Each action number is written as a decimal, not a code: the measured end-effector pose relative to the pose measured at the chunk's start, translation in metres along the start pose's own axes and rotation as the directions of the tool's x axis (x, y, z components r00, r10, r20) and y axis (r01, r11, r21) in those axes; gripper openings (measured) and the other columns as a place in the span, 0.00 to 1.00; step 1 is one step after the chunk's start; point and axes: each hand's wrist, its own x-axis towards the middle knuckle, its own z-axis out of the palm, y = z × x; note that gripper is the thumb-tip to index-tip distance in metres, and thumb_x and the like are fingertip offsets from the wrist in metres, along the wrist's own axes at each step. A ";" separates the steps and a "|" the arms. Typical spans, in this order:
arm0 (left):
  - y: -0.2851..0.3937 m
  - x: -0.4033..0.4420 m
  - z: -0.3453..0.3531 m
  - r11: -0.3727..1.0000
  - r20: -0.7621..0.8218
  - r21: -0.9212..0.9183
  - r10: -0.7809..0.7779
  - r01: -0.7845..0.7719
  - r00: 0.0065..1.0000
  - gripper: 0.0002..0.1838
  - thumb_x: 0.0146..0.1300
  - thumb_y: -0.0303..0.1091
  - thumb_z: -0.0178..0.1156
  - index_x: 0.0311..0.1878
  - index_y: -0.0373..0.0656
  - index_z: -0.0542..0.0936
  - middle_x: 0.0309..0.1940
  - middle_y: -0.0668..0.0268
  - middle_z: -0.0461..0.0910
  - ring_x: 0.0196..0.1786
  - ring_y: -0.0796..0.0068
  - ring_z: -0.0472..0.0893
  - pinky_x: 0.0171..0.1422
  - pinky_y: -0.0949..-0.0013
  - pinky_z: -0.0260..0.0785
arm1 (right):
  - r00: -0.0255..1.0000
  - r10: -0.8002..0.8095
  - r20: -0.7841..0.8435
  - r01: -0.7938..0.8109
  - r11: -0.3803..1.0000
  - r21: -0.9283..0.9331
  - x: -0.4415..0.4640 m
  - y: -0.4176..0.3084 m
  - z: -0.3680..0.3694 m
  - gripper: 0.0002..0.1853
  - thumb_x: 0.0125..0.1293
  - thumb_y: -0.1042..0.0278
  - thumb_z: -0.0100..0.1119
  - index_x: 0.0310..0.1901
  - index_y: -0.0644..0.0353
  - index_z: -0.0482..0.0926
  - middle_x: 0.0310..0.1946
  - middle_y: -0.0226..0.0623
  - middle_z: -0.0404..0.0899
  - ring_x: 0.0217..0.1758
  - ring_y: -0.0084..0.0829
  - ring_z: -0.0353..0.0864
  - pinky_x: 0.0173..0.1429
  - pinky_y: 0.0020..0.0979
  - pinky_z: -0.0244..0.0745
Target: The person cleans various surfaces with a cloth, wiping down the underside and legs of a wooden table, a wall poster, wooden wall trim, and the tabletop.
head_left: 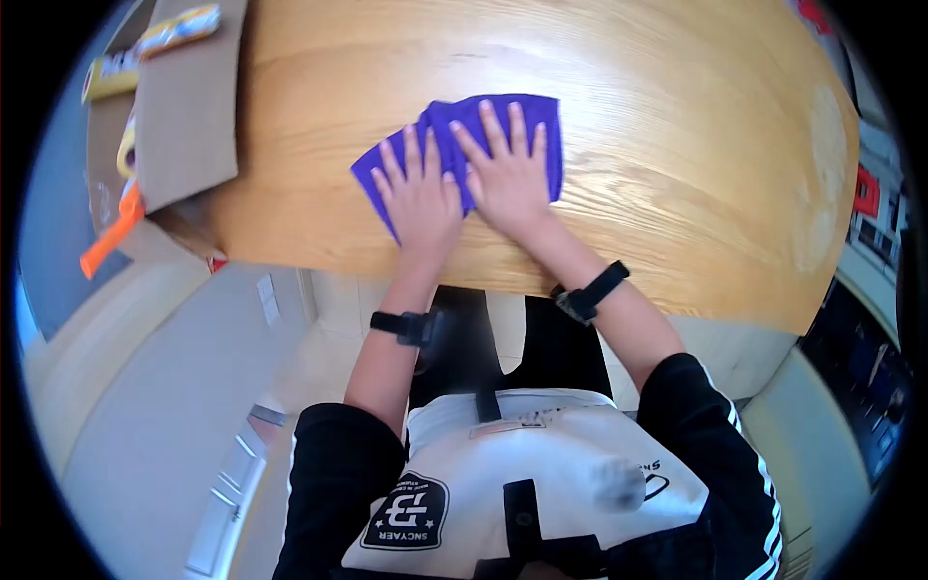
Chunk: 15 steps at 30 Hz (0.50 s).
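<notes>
A purple cloth (543,126) lies spread on the wooden table near its front edge, creased where its two halves meet. My left hand (420,198) rests flat on the cloth's left half, palm down and fingers spread. Beside it, my right hand (509,182) presses flat on the right half, its fingers also stretched out. The two hands sit close together, and neither grips the cloth. Parts of the cloth under the palms are hidden.
The light wooden table (696,126) has a curved right edge. At its left end stands a cardboard box (188,126) holding yellow packages (111,75) and an orange-handled item (114,232) that sticks out over the side. A pale streaky patch (826,174) marks the table's right side.
</notes>
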 end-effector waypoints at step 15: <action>-0.145 -0.077 -0.023 0.979 -0.133 -0.199 -0.069 0.042 0.989 0.32 0.55 0.42 0.55 0.66 0.50 0.66 0.70 0.62 0.56 0.71 0.51 0.53 0.70 0.41 0.44 | 0.913 -0.374 0.161 0.388 0.919 -0.066 0.000 -0.125 0.051 0.32 0.60 0.57 0.47 0.67 0.50 0.60 0.70 0.47 0.50 0.73 0.55 0.44 0.70 0.60 0.35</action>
